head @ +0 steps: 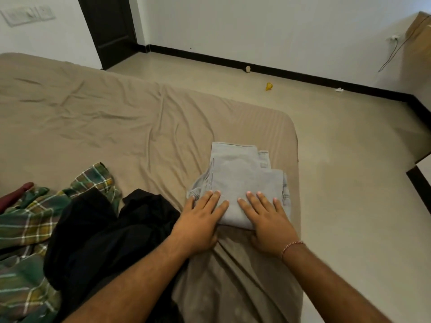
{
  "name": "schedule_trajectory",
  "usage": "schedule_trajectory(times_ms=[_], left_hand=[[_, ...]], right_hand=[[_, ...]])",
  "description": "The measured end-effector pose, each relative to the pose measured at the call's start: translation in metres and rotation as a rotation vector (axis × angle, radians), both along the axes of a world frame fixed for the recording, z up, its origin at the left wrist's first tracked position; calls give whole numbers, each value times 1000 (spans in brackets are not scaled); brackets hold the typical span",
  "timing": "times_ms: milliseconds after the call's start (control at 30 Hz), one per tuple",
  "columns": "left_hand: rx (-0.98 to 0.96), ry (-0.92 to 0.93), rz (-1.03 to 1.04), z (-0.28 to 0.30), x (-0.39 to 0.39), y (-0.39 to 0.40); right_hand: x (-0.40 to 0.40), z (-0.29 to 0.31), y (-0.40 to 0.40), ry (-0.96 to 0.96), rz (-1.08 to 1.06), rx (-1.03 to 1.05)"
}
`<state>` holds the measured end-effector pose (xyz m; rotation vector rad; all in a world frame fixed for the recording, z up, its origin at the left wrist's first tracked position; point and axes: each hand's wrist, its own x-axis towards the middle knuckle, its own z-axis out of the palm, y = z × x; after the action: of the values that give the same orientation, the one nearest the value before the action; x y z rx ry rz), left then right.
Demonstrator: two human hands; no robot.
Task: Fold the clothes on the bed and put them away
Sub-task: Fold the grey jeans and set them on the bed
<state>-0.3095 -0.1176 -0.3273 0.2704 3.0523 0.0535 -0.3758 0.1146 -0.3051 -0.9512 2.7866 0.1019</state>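
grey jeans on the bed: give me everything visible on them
The grey jeans look like pale, washed denim, folded into a compact, layered rectangle with seams and a waistband edge showing at the far right. They lie flat on the tan bedsheet near the bed's corner. Both the left hand and right hand press flat on the near edge, fingers straight.

Dark door (109, 26) in far wall, left. Switch plate (26, 15) on wall, far left. Yellow object (269, 86) on floor (349, 183), small round thing (247, 69) by black skirting (279, 71). Cord (394, 52) hangs beside cardboard box (418, 50).
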Motion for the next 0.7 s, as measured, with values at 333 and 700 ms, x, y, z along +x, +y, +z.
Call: schedule_trajectory(times_ms=[333,700], left_hand=[[11,-116,-45,59,-30,-17],[383,241,-43,143,-6,-59]], right_hand=[[-26,55,-18,-157,12,86],[-51,179,1,-198,30,-194]])
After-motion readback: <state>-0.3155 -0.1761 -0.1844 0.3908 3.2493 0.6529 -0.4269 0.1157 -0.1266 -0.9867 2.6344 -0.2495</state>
